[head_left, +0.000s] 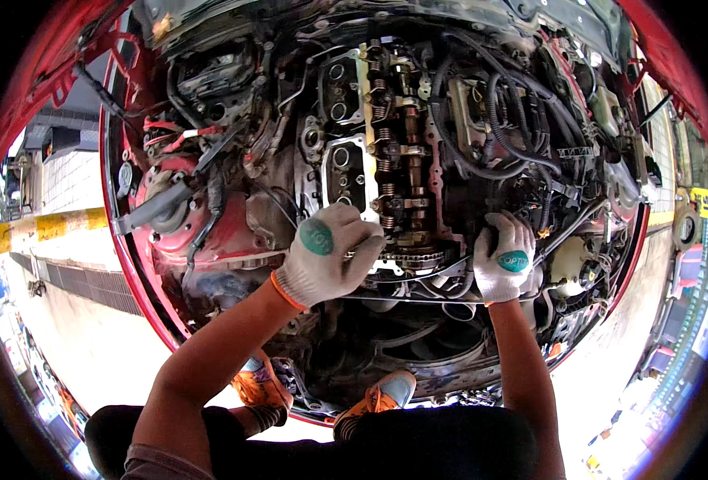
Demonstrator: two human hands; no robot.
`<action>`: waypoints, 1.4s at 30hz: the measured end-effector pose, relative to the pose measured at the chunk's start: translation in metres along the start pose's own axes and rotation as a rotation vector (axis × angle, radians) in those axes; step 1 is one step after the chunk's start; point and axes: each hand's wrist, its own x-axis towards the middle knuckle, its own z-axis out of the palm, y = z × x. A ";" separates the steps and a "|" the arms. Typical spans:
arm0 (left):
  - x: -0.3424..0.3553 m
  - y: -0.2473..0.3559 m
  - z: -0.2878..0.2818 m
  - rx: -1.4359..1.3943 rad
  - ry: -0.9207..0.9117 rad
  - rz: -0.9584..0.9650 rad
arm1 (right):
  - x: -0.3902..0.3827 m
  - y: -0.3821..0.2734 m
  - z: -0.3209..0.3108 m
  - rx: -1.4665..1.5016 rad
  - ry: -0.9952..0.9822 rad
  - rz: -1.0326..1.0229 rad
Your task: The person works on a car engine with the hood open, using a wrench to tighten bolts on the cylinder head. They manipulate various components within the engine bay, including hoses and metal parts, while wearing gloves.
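My left hand, in a white knitted glove with a green patch, is closed over the front left corner of the opened engine's cylinder head. Its fingers are bent together, and what they hold, if anything, is hidden. Just beyond it lies a metal manifold flange with round ports. To its right run the exposed camshaft with its lobes and a row of valve springs. A timing chain crosses the near end. My right hand, gloved alike, rests with fingers apart on parts right of the engine, beside dark hoses.
Black hoses and wiring loop over the right side of the bay. A red strut tower stands at the left. A thin bar crosses in front of the engine. Below it are a round fan shroud and my orange shoes.
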 end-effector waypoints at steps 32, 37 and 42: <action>0.085 0.055 0.110 -0.086 -0.232 -0.085 | -0.005 0.012 0.004 0.027 -0.038 -0.011; 0.056 0.050 0.085 -0.451 0.040 -0.208 | -0.001 0.007 0.000 0.035 -0.021 0.008; -0.006 -0.008 0.014 -0.621 0.134 -0.281 | 0.002 0.002 0.000 0.019 -0.017 0.006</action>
